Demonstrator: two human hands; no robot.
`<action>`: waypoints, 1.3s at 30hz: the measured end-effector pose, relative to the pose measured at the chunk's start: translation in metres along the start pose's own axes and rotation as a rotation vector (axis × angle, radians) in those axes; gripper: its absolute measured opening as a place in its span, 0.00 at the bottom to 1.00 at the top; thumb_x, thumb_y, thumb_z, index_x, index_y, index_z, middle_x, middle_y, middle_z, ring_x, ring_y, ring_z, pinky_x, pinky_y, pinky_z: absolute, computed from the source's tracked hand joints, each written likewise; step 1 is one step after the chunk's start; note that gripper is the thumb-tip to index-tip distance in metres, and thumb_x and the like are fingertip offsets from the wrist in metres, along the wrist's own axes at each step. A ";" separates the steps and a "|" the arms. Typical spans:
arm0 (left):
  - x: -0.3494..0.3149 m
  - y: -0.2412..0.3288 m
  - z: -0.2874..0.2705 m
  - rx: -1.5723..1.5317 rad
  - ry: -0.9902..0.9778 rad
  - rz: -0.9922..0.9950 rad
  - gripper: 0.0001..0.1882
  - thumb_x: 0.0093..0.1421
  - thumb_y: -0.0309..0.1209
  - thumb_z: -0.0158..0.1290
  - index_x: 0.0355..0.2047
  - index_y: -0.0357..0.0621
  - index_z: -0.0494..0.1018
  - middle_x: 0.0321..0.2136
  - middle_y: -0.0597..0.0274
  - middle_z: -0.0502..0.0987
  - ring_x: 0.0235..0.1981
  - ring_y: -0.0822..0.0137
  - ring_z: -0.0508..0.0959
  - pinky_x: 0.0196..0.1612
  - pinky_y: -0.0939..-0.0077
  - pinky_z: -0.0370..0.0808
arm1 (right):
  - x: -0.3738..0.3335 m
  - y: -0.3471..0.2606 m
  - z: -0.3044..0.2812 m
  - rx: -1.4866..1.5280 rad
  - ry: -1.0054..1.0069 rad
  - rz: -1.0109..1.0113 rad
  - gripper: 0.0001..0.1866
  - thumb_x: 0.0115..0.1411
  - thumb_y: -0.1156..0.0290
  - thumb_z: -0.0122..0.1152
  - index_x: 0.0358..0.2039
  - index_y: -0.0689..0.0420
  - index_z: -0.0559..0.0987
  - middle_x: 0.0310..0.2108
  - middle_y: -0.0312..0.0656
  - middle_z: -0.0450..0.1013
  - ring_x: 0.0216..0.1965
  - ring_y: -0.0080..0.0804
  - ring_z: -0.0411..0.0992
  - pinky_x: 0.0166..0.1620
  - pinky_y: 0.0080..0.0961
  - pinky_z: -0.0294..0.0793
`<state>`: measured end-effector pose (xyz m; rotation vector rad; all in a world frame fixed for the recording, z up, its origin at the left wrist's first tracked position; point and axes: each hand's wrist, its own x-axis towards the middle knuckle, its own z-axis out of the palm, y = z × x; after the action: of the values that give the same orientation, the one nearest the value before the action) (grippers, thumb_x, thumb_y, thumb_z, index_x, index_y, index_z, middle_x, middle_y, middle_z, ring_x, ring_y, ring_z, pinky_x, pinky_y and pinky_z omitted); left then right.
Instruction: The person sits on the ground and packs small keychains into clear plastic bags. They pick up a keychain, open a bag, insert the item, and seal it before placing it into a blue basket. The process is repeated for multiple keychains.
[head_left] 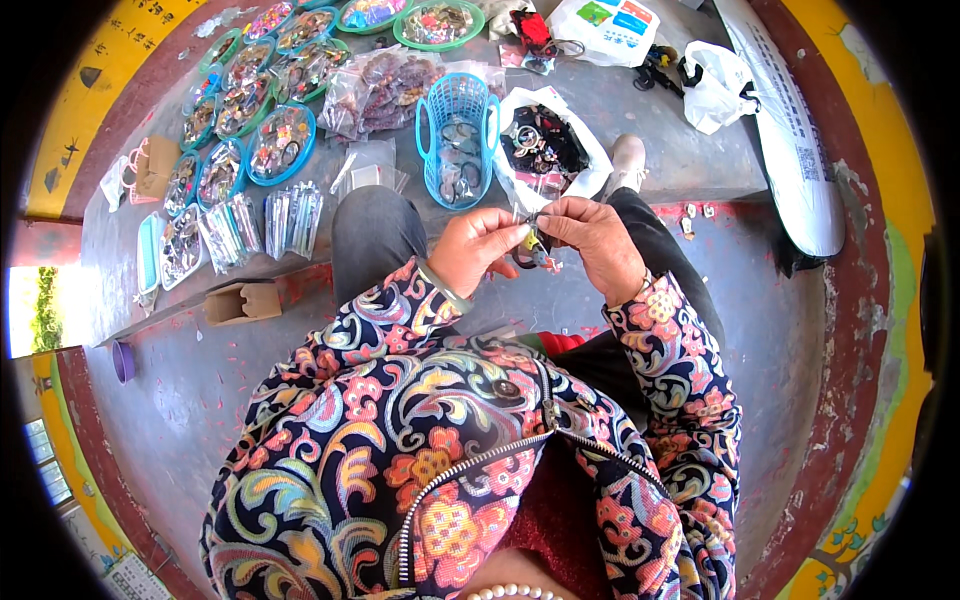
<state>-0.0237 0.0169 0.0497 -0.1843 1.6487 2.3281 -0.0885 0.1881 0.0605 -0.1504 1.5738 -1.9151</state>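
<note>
In front of my knees, my left hand [472,250] and my right hand [600,248] meet with fingertips pinched. Between them is a small clear packet [536,250] with dark, yellow and pink bits showing; its exact contents are too small to make out. Both hands grip its upper part, and the lower part hangs below the fingers. Just beyond the hands stands an open white plastic bag [599,166] full of dark ring-shaped trinkets. To its left is a blue handled basket [424,160] with dark loops in clear wrapping inside.
Several round baskets [283,145] of trinkets cover the raised ledge at the left. Slim clear packets [292,222] lie near its front edge, with a small cardboard box [243,303] below. A tied white bag [716,88] and a long white wrapped bundle [790,130] lie at the right.
</note>
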 end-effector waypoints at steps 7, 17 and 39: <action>0.004 -0.005 -0.003 0.046 -0.082 -0.086 0.10 0.54 0.28 0.52 0.35 0.39 0.67 0.28 0.64 0.74 0.26 0.77 0.74 0.23 0.87 0.71 | -0.001 -0.001 0.001 -0.034 -0.003 0.005 0.03 0.50 0.76 0.58 0.24 0.62 0.75 0.21 0.33 0.71 0.23 0.17 0.66 0.28 0.15 0.64; 0.003 -0.008 -0.003 0.175 -0.037 0.018 0.11 0.56 0.25 0.49 0.39 0.35 0.64 0.30 0.62 0.74 0.30 0.74 0.75 0.28 0.82 0.74 | -0.003 -0.001 0.005 -0.060 0.008 -0.011 0.05 0.51 0.74 0.58 0.24 0.61 0.74 0.22 0.32 0.70 0.24 0.17 0.64 0.29 0.15 0.63; 0.008 -0.022 -0.008 0.399 0.048 0.313 0.08 0.53 0.22 0.52 0.33 0.34 0.65 0.38 0.58 0.70 0.34 0.72 0.74 0.35 0.79 0.72 | -0.003 0.002 0.008 -0.065 0.036 -0.108 0.03 0.52 0.74 0.56 0.25 0.60 0.73 0.22 0.32 0.69 0.25 0.16 0.64 0.31 0.14 0.63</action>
<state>-0.0247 0.0176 0.0254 0.1106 2.2624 2.1462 -0.0816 0.1825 0.0614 -0.2341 1.6838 -1.9594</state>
